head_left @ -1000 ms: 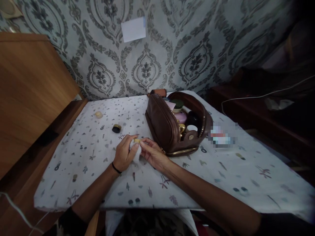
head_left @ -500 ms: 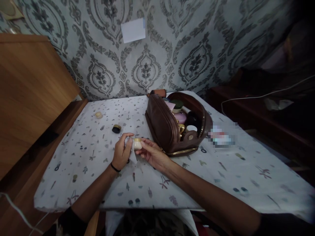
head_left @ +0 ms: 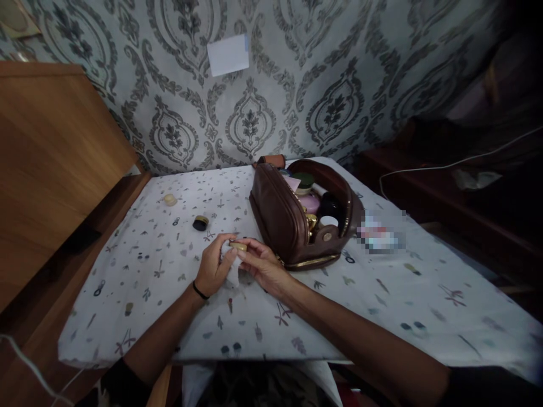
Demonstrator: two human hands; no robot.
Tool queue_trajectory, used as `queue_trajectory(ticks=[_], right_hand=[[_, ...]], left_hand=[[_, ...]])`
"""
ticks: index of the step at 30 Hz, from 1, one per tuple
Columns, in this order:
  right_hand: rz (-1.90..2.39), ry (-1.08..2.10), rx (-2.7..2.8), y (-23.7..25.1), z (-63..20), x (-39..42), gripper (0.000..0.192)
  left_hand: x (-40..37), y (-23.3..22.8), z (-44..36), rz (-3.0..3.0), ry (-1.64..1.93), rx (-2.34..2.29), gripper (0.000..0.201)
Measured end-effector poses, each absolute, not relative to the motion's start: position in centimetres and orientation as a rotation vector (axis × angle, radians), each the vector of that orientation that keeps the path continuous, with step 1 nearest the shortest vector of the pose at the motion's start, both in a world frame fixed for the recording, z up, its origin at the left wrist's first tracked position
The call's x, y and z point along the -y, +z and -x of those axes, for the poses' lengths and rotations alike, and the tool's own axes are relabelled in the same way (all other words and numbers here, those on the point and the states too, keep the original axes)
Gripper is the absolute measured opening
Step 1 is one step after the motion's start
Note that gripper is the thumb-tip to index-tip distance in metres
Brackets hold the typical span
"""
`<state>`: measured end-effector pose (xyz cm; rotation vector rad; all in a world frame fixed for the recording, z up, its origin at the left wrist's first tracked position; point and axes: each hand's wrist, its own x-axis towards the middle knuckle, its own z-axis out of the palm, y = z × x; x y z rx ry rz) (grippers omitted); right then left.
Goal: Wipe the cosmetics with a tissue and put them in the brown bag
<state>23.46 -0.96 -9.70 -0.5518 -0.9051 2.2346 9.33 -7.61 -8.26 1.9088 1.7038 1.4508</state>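
- Leftmost, a wooden panel [head_left: 55, 164] stands beside the tabletop [head_left: 127, 271], which has a white cover printed with small plant and other motifs.
- On the far left of the tabletop lies a small cream-coloured item [head_left: 170, 200], too small to identify.
- Nearer and further right sits a small black container [head_left: 201, 223] with a gold-toned band, well apart from the cream-coloured item.
- Next comes the person's left hand [head_left: 213, 265], a black band on its wrist; its grip is closed around a white cloth [head_left: 232, 272], which hangs below the fingers.
- Between the two hands, above the near middle of the tabletop, is a small jar [head_left: 240, 247], its gold-coloured top showing and the rest hidden by fingers and cloth.
- The right hand [head_left: 265, 265] has its grip on that jar, thumb and fingers pinching it from the right.
- Just beyond the right hand stands an unzipped brown bag [head_left: 278, 212], packed with containers, among them a pink one [head_left: 309, 202] and a white-topped one [head_left: 328, 221].
- Farthest right on the tabletop, beside the bag, lies a pixelated item [head_left: 379, 234].
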Motion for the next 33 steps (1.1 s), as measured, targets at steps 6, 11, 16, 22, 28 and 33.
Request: queue_trajectory(ticks=[6, 11, 16, 22, 28, 33], right_hand=[[0.473, 2.361, 0.918, -9.94, -23.57, 0.57, 0.048], [0.481, 2.349, 0.874, -9.74, -23.62, 0.77, 0.041], [0.474, 2.303, 0.925, -9.46, -23.63, 1.20, 0.040], [0.518, 2.204, 0.991, -9.45, -23.47, 1.30, 0.046], [0.522, 2.152, 1.073, -9.79, -23.61, 1.07, 0.045], [0.504, 2.150, 1.086, -9.87, -23.41, 1.22, 0.043]], left_hand=[[7.69, -7.68, -9.22, -1.719, 1.500, -1.828, 0.023], [7.47, -7.31, -9.09, -1.606, 1.563, -1.857, 0.019], [7.37, -7.43, -9.11, -1.584, 1.466, -1.881, 0.023], [7.45, -7.90, -9.11, -1.678, 1.407, -1.735, 0.030], [7.55, -7.64, -9.03, -1.682, 1.421, -1.777, 0.026], [7.51, -7.37, -9.05, -1.603, 1.408, -1.848, 0.024]])
